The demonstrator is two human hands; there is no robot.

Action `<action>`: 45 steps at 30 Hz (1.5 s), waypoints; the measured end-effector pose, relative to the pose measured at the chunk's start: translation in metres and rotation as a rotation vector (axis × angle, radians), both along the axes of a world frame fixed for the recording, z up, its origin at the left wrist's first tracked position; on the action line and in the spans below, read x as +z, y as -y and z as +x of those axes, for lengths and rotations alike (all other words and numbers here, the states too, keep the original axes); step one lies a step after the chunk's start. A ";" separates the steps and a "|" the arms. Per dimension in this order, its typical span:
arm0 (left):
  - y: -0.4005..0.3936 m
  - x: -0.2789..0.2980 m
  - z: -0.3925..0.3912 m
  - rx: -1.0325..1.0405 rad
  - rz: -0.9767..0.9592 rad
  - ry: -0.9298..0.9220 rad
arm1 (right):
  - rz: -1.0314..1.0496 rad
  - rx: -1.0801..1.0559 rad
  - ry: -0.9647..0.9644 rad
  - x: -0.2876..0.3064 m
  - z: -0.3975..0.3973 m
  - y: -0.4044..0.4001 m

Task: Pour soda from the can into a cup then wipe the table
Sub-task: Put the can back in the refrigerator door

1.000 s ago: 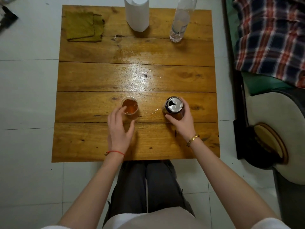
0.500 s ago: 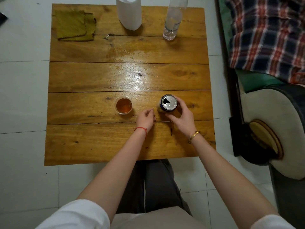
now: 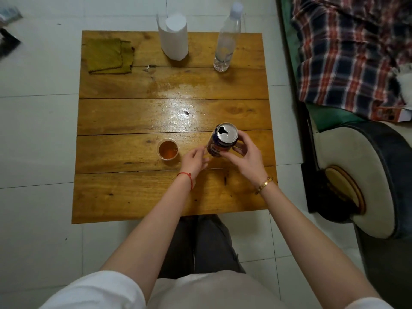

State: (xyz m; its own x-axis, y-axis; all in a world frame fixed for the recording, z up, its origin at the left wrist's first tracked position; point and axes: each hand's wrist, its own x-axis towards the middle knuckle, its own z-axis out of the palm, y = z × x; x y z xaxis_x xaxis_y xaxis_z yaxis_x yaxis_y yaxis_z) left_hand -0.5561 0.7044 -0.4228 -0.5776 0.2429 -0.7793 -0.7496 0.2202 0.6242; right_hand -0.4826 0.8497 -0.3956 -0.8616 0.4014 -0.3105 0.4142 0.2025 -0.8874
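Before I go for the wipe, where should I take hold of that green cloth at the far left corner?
Pinch the green cloth at its right edge, where the folded layers end in free edges, coming from above and the table's middle. It lies flat, so only an edge gives purchase. The left hand is free; the right hand holds the can.

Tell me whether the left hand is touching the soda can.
Cannot tell. In the head view the left hand reaches toward the soda can, its fingertips ending right at the can's lower side; no clear gap or contact shows. The right hand grips the can.
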 end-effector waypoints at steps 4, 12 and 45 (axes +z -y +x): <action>0.009 0.050 -0.003 0.019 0.082 -0.007 | 0.008 0.060 -0.041 0.055 -0.002 0.001; 0.042 0.138 0.022 0.041 0.127 -0.041 | 0.001 0.207 -0.044 0.137 0.016 0.019; 0.422 0.239 0.163 1.192 0.133 -0.214 | 0.015 1.344 -0.209 0.242 -0.031 0.420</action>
